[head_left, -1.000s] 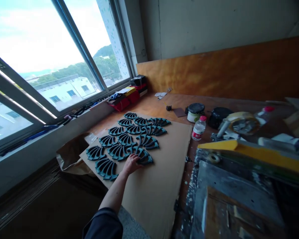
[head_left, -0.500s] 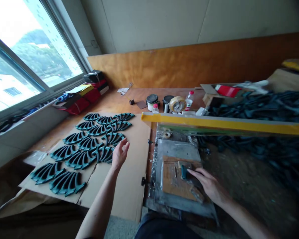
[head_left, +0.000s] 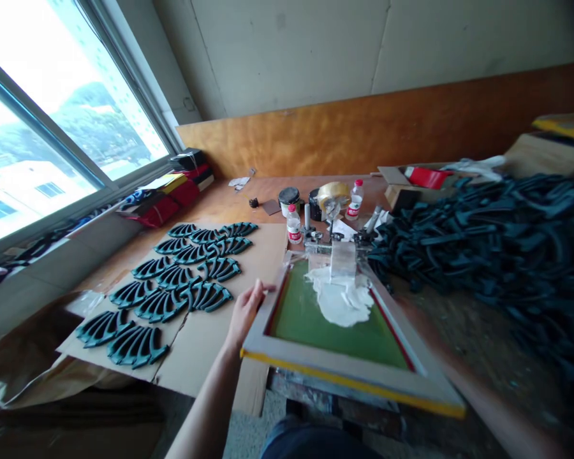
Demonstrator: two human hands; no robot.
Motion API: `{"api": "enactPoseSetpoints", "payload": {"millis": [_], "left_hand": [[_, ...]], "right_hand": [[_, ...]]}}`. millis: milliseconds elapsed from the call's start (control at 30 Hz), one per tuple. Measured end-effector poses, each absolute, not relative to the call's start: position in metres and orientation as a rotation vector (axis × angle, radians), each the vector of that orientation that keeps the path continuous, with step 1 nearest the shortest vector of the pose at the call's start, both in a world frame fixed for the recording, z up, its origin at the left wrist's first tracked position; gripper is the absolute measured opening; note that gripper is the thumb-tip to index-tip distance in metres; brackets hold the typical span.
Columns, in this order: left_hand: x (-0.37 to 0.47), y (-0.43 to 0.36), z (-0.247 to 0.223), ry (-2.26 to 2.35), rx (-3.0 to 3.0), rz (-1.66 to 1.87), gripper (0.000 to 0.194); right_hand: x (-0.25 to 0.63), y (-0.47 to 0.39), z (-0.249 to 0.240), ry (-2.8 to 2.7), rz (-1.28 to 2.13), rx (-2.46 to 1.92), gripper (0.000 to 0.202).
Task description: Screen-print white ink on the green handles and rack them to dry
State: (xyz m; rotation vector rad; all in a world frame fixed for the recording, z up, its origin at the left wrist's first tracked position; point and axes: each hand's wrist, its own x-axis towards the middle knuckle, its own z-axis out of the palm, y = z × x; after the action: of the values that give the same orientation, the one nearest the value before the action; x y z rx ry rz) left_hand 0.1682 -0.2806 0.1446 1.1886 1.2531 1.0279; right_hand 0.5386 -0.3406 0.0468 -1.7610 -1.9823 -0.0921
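Observation:
A silk-screen printing frame (head_left: 437, 376) with green mesh (head_left: 287, 319) lies over the board in front of me. White ink (head_left: 337, 303) is spread on its far half, and a pale squeegee-like blade (head_left: 343, 260) stands in it. My left hand (head_left: 246, 312) is at the frame's left rail, its fingers closed together against the edge. Beyond the right rail, my right hand (head_left: 411, 315) is smeared by motion and partly hidden, so its fingers cannot be made out. Dark green fan-shaped ribbed pieces (head_left: 136, 347) lie in rows on cardboard (head_left: 205, 357) to the left.
A large heap of dark green pieces (head_left: 497, 236) covers the right side. Behind the frame stand plastic bottles (head_left: 294, 226), a lidded tub (head_left: 288, 199) and a tape roll (head_left: 333, 193). Red boxes (head_left: 157, 207) sit by the window.
The printing frame has swung down from raised, covering the board and the small green piece. My left hand has moved right to its rail; my right hand has left the piece.

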Motion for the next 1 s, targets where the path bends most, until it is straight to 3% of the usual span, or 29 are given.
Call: {"api": "enactPoseSetpoints", "payload": {"millis": [200,300,400,600,700,867,1000], "left_hand": [[0.160,-0.307,0.034,1.363,1.199,0.811,0.081],[0.163,-0.304,0.010,1.406,1.228,0.786,0.077],[0.162,-0.301,0.006,1.423,1.233,0.757,0.071],[0.159,-0.302,0.008,1.436,1.245,0.729,0.063],[0.160,-0.303,0.009,1.427,1.254,0.738,0.063],[0.162,-0.303,0.016,1.398,1.205,0.756,0.070],[0.163,-0.304,0.023,1.379,1.177,0.763,0.074]], "right_hand": [[0.502,-0.283,0.106,-2.007,-0.104,-1.682,0.053],[0.462,-0.277,0.107,-2.206,0.058,-1.822,0.029],[0.446,-0.301,0.090,-2.323,0.173,-1.860,0.009],[0.462,-0.351,0.087,-2.676,0.276,-1.228,0.026],[0.462,-0.344,0.095,-2.645,0.312,-1.238,0.022],[0.453,-0.353,0.077,-2.447,0.050,-1.156,0.030],[0.456,-0.354,0.081,-2.516,0.236,-1.178,0.021]]}}
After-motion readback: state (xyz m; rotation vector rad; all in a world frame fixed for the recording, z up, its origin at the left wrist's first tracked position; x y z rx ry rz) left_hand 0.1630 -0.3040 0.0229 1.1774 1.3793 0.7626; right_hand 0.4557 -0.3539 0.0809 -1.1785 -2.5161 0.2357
